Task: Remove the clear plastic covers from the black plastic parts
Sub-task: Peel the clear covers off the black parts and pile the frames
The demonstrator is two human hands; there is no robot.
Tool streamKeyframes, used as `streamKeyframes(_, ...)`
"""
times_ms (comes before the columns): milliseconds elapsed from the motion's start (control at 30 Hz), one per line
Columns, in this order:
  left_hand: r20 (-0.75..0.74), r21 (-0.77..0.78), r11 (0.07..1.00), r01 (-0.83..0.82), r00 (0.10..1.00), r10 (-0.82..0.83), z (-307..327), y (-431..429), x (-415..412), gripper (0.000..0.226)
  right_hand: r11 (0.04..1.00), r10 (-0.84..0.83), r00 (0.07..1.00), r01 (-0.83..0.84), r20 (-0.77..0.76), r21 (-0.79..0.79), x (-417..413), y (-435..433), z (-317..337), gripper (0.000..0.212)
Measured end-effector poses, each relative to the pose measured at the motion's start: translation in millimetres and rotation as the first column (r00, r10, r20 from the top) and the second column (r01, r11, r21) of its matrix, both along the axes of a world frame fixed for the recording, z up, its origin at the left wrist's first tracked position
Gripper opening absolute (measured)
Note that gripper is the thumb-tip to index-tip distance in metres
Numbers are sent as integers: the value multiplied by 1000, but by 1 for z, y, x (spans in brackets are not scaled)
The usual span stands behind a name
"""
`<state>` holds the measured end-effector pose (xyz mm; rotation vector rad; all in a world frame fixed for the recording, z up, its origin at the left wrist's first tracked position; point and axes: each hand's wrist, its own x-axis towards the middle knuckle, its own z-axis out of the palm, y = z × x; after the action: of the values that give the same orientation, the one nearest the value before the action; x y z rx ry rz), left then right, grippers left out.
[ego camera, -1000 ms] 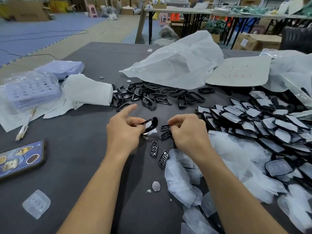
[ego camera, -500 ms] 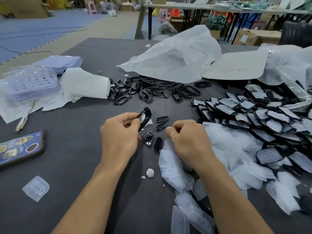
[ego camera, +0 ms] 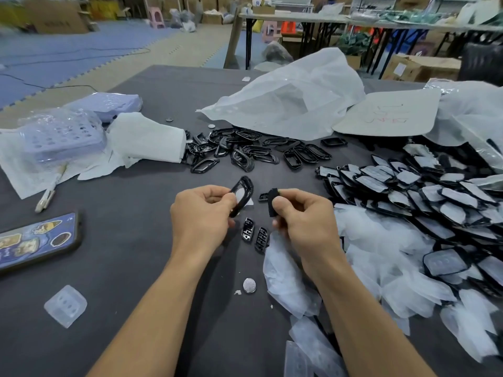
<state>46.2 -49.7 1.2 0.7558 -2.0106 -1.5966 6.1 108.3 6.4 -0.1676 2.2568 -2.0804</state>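
My left hand [ego camera: 202, 213] grips a black oval frame part [ego camera: 243, 194] upright above the dark table [ego camera: 130, 257]. My right hand [ego camera: 302, 216] pinches a small black insert piece [ego camera: 272, 201] just to the right of the frame. Two small black button inserts [ego camera: 254, 233] lie on the table below my hands. A heap of black parts under clear covers [ego camera: 408, 191] fills the right side. Bare black frames [ego camera: 253, 151] lie in a pile behind my hands. Peeled clear covers [ego camera: 381, 248] are strewn under my right forearm.
A phone in a blue case [ego camera: 35, 240] lies at the left edge. A clear cover [ego camera: 65, 306] sits near the front left, a coin cell [ego camera: 249, 284] between my forearms. White bags [ego camera: 294, 96], a cardboard sheet [ego camera: 386, 112] and purple trays [ego camera: 62, 131] lie behind.
My right hand has lifted from the pile of clear covers and now holds a small black piece up beside the frame. My left hand has kept hold of the frame.
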Motion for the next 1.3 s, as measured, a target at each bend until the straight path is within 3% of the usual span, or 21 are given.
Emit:
streamKeyframes(33, -5, 21, 999, 24, 1000, -24, -1, 1, -1, 9, 990, 36, 997, -27, 67, -140, 1, 1, 2, 21)
streamKeyframes(100, -22, 80, 994, 72, 997, -71, -2, 4, -4, 5, 961, 98, 987, -61, 125, -268, 2, 1, 5, 21)
streamKeyframes(400, -76, 222, 952, 210, 977, -198, -1, 9, -6, 27, 904, 191, 971, -117, 142, -411, 1, 1, 10, 24)
streamKeyframes(633, -107, 244, 933, 263, 964, -243, 5, 15, -2, 28, 904, 160, 981, -102, 107, -414, 1, 1, 8, 12)
streamKeyframes(900, -114, 314, 919, 238, 971, -212, 9, 16, 1, 21, 979, -40, 999, 44, 25, -199, -3, 5, 4, 34)
streamKeyframes(1167, -123, 324, 910, 259, 965, -230, 11, 17, 3, 20, 958, -74, 997, 69, -8, -279, -2, 4, 3, 13)
streamKeyframes(1300, -105, 321, 913, 253, 967, -231, 11, 17, 2, 29, 981, -134, 981, 110, -144, -162, -1, 7, 3, 11)
